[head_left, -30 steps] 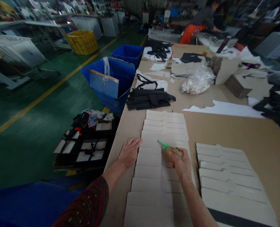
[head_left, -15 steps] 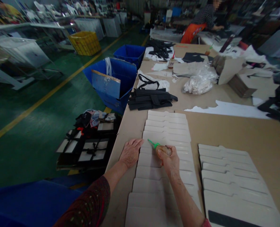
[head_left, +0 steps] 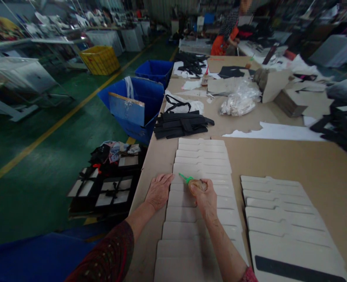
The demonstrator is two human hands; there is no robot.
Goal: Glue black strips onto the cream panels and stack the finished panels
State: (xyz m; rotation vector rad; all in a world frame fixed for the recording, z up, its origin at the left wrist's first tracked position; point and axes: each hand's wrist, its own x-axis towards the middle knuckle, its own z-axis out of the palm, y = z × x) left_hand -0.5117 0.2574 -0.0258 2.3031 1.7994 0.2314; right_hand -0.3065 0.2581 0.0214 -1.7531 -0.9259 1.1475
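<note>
My right hand (head_left: pixel 206 197) is wrapped round a small squeeze bottle (head_left: pixel 194 185) with a green nozzle (head_left: pixel 184 177). The bottle is tilted, its tip pointing left just above a long row of overlapping pale boards (head_left: pixel 187 213). My left hand (head_left: pixel 159 191) lies flat at the left edge of this row, fingers stretched out and fingertips touching or very near the boards. A second overlapping row of boards (head_left: pixel 281 223) lies to the right, with a black strip (head_left: pixel 296 268) across its nearest board.
Black fabric straps (head_left: pixel 185 124) lie beyond the row. A clear plastic bag (head_left: pixel 240 100) and stacked board pieces (head_left: pixel 290 102) are farther back. Blue bins (head_left: pixel 138 105) and bundled boards (head_left: pixel 113 190) stand left of the table. A person in an orange apron (head_left: pixel 220 45) works at the far end.
The whole view has shifted slightly, so the table appears a little farther left. Both hands keep nearly the same place over the boards. The far person has changed posture.
</note>
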